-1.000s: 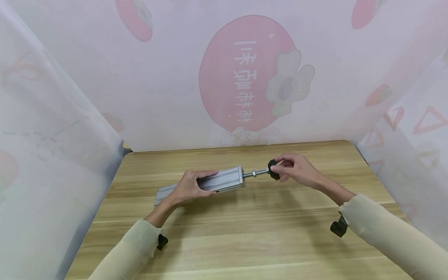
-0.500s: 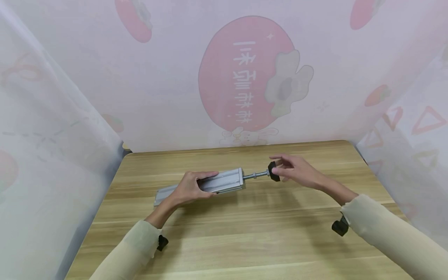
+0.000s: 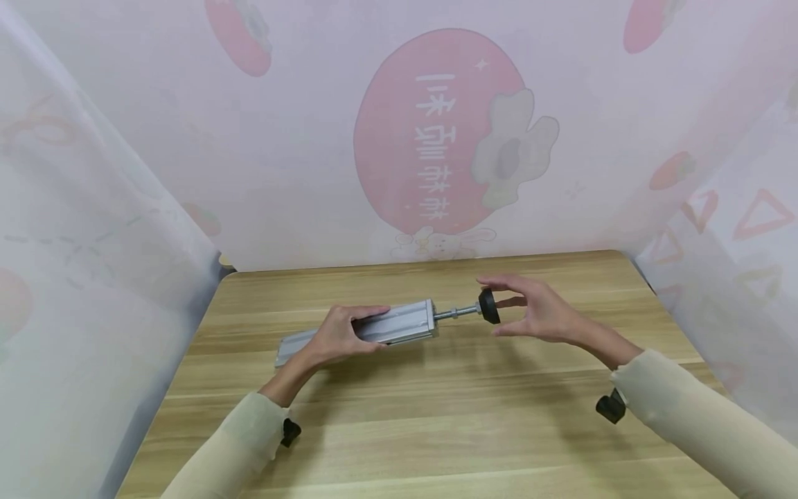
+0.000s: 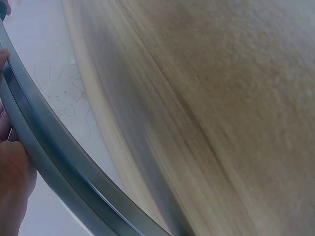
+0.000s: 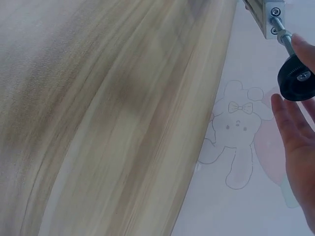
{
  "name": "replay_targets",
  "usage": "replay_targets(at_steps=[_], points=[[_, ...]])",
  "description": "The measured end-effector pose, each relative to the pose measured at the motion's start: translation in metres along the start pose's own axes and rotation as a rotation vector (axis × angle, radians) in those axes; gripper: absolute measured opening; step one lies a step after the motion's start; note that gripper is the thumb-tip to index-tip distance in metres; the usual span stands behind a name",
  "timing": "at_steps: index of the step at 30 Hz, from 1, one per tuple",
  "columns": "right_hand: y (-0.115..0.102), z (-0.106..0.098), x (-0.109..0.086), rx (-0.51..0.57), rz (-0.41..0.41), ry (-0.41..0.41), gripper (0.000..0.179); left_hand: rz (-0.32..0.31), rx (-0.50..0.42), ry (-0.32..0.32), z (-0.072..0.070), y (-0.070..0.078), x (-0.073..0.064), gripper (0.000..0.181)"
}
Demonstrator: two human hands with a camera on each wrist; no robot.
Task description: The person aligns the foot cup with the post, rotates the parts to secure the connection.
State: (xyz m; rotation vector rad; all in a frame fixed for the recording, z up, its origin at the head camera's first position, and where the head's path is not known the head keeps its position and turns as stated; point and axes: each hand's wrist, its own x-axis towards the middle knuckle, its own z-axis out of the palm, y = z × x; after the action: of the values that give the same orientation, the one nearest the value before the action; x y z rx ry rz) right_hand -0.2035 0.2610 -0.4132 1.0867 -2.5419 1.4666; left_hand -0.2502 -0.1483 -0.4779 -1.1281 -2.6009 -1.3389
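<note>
A grey aluminium profile [image 3: 405,321] lies lengthwise in my left hand [image 3: 339,336], which grips it across its middle, thumb on the near edge and fingers over the far one. From its right end a threaded rod [image 3: 458,312] with a nut sticks out, tipped by a black levelling foot [image 3: 488,306]. Around that foot my right hand [image 3: 545,312] is spread, thumb below and forefinger above; whether a middle fingertip touches it I cannot tell. The right wrist view shows the foot's underside [image 5: 295,81] with a screw in its centre. My left palm is hidden.
A wood-grain table [image 3: 399,430] lies under both hands, and the profile's shadow falls on it. Behind the table hangs a pale printed curtain [image 3: 299,173], with further curtain panels at left and right. Dark wrist cameras hang under both sleeves.
My right hand has let go of the black foot: its fingers and thumb have spread apart and it has shifted slightly right. The left hand and profile have hardly moved.
</note>
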Motion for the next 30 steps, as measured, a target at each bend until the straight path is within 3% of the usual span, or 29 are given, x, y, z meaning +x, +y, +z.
replay_targets(at_steps=[7, 17, 30], points=[[0.0010, -0.0011, 0.0008, -0.002, 0.008, 0.020, 0.072, 0.003, 0.012, 0.007, 0.0005, 0.0004, -0.0003, 0.066], [0.0014, -0.0016, -0.0002, 0.031, 0.040, 0.018, 0.068, 0.003, -0.001, -0.009, -0.0006, 0.0005, -0.0005, 0.067], [-0.0015, 0.0005, 0.0019, 0.089, 0.180, 0.026, 0.056, -0.015, 0.006, -0.008, -0.0026, 0.0008, -0.0010, 0.066]])
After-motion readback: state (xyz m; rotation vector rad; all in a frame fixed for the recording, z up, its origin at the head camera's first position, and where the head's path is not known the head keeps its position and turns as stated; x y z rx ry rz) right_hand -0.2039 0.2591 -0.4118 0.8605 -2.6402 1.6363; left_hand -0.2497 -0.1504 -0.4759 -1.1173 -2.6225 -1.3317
